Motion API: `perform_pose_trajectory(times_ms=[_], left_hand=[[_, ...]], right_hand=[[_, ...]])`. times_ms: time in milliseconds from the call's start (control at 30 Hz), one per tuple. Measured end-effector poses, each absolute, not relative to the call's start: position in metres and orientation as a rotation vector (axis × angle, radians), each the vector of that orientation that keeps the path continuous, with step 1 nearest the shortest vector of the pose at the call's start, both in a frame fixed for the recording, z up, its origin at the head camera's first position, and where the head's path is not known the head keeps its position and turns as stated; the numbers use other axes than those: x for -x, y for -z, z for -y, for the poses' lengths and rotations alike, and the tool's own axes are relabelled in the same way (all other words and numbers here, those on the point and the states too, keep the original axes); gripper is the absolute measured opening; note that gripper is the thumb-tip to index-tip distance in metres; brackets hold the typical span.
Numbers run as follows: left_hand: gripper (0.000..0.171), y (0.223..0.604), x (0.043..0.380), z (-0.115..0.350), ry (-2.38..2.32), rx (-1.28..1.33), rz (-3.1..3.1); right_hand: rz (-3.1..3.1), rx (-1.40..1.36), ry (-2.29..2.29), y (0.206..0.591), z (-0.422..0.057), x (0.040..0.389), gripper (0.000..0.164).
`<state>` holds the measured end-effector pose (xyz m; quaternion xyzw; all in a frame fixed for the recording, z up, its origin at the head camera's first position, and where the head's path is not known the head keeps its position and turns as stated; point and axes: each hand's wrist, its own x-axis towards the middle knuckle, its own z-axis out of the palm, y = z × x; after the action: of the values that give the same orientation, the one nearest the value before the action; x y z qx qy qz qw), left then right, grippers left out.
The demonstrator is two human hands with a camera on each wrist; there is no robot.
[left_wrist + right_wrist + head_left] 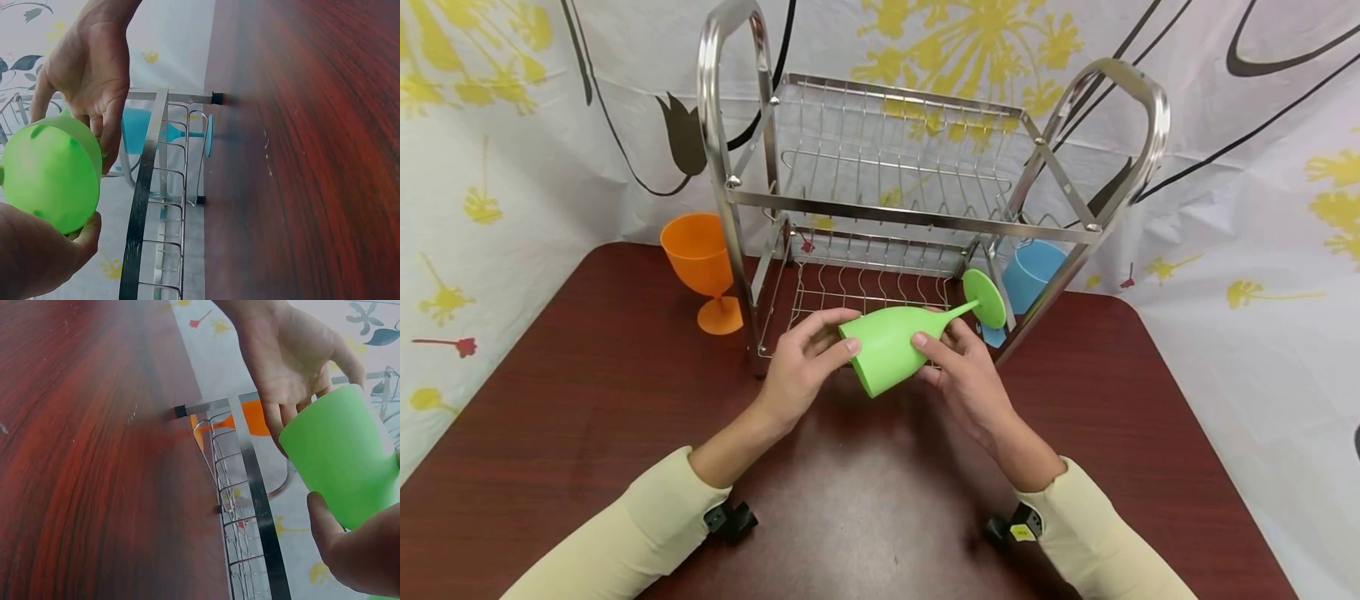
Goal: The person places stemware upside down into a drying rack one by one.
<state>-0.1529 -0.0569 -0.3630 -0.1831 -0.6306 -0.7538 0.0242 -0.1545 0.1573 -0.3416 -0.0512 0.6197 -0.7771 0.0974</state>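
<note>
A light green plastic goblet [891, 346] is held tilted on its side between both hands, in front of the rack. Its open mouth points left and toward the person, while the stem and round foot [984, 298] point up to the right. My left hand [805, 358] pinches the rim, thumb on the near side. With thumb and fingers, my right hand [966, 375] grips the bowl close to the stem. The left wrist view looks into the bowl [53, 175]; the right wrist view shows its outer wall [344, 456].
A two-tier metal dish rack [910, 215] stands at the back of the dark red wooden table [587, 417]. An orange goblet [698, 258] is upright at its left, a blue goblet [1032, 271] at its right. Behind hangs a patterned white sheet [1247, 208].
</note>
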Motion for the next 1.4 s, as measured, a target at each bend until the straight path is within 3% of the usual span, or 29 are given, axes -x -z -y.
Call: perform_pose_trajectory(times_ms=[500,833,1400], left_hand=[[0.038,0.362,0.153,0.062,2.23,0.656,2.021],[0.039,0.368,0.155,0.065,1.853,0.655,2.165],[0.037,0.371,0.161,0.066,1.084,0.679,1.988]], right_hand=[[-1.896,0.175,2.281,0.342,-0.16,0.155,0.048],[-2.357,0.325,2.144,0.345,-0.163,0.16,0.058],[-2.951,0.838,1.913,0.352,-0.167,0.166,0.069]])
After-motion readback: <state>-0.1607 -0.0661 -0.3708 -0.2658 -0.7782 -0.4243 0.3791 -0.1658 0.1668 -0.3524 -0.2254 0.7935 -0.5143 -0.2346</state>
